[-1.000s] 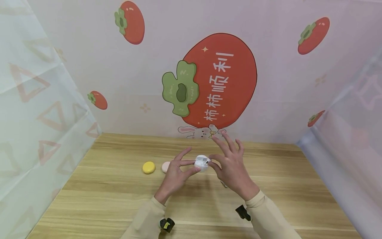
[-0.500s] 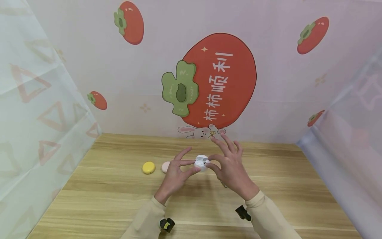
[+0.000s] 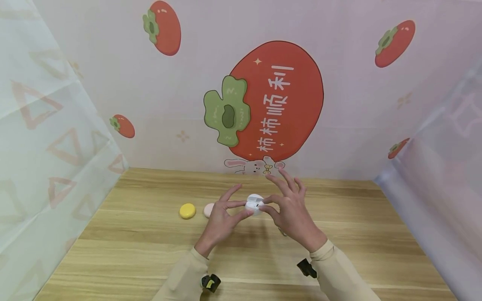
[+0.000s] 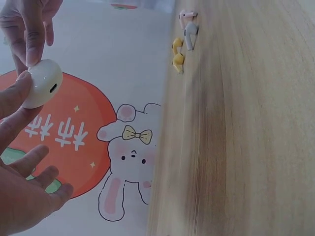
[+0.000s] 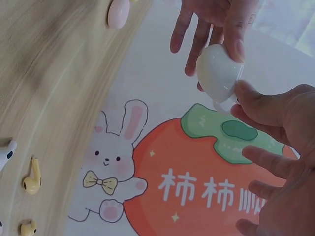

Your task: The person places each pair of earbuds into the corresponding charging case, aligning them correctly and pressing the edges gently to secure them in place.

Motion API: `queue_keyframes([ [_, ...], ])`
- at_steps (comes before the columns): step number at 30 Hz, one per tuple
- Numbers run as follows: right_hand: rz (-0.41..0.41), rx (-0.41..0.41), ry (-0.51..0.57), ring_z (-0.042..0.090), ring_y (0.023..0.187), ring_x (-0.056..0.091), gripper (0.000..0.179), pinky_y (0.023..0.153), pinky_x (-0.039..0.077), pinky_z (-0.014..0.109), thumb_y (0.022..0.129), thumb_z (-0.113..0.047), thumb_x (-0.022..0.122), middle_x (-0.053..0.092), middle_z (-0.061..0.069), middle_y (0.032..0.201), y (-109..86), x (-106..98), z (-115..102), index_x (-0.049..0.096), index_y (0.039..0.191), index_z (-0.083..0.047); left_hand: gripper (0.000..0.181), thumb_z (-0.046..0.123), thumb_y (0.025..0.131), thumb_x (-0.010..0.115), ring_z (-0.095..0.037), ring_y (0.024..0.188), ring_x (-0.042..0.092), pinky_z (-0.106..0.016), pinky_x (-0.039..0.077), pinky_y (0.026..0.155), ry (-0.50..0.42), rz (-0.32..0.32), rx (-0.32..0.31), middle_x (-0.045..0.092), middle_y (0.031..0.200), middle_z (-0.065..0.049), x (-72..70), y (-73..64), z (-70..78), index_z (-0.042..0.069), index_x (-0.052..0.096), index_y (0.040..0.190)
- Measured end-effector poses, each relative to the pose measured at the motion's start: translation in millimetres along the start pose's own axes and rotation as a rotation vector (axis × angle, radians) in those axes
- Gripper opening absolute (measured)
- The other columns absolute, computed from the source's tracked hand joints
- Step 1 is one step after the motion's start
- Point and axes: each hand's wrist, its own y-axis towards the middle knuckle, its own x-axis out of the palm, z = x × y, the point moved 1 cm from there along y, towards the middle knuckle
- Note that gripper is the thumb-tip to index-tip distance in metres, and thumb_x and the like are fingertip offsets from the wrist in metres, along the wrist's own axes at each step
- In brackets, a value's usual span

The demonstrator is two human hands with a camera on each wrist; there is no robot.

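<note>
Between its thumb and index finger, my left hand (image 3: 219, 221) holds a white earbud charging case (image 3: 252, 211) above the table, its lid raised. At the case's right side, my right hand (image 3: 295, 215) pinches a white earbud (image 3: 258, 205) by thumb and index finger; a dark spot on it shows right at the opening, and the fingers hide the rest. The other fingers of both hands are spread. From the left wrist view, the rounded outside of the case (image 4: 47, 81) shows a dark port. The right wrist view has the case (image 5: 219, 73) between both hands.
A yellow case (image 3: 187, 211) and a pale pink case (image 3: 208, 210) lie left on the wooden table (image 3: 132, 251). Beyond the hands are a pink earbud (image 4: 187, 15), a white earbud (image 4: 190, 36) and two yellow earbuds (image 4: 178, 63). A printed backdrop (image 3: 339, 146) stands behind.
My right thumb and index finger have moved slightly left with the earbud, from the case's edge in over its opening. The left hand and case have stayed nearly still.
</note>
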Motion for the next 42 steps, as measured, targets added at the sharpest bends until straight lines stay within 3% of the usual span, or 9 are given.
queue_keyframes([
  [19, -0.016, 0.006, 0.034, 0.045, 0.144, 0.029, 0.013, 0.105, 0.019, 0.074, 0.073, -0.008, 0.092, 0.057, 0.018, 0.141, -1.4, 1.0, 0.3, 0.082, 0.082, -0.009, 0.033, 0.021, 0.086, 0.083, -0.030, 0.147, 0.032, -0.065, 0.025, 0.115, 0.005, 0.003, 0.010, 0.047, 0.154, -0.002, 0.8, 1.4, 0.5, -0.002, 0.077, 0.110],
  [42, 0.008, 0.018, 0.036, 0.047, 0.141, 0.033, 0.015, 0.102, 0.021, 0.074, 0.072, -0.011, 0.092, 0.059, 0.019, 0.136, -5.5, -3.3, 4.2, 0.083, 0.084, -0.010, 0.031, 0.019, 0.088, 0.081, -0.030, 0.149, 0.030, -0.066, 0.020, 0.116, -0.020, -0.003, -0.022, 0.046, 0.155, -0.002, -1.5, 0.4, -2.1, -0.001, 0.077, 0.111],
])
